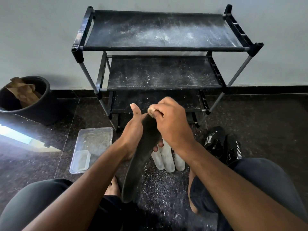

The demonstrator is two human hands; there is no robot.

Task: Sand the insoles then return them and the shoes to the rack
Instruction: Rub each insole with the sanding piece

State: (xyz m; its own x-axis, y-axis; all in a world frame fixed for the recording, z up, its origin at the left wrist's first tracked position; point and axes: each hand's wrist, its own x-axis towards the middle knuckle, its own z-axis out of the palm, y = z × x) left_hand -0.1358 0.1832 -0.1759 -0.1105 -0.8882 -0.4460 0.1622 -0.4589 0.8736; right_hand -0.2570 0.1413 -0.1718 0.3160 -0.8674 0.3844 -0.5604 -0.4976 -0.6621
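Left hand (pixel 133 129) cradles a long dark insole (pixel 141 157) from beneath, thumb up, while the right hand (pixel 171 120) pinches a tan scrap of sandpaper (pixel 151 111) against its far tip. Three pale insoles (pixel 167 158) lie side by side on the dusty floor (pixel 266 114) below, black shoes (pixel 221 145) with white stripes beside them, any lettering unreadable. Behind, the black rack (pixel 160 30) is speckled with white dust.

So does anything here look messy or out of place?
Yes. Pale dust and crumbs are scattered over the shelves of the black rack and across the dark floor between the person's knees. It lies thickest under the dark insole, which the left hand holds while the right hand rubs it.
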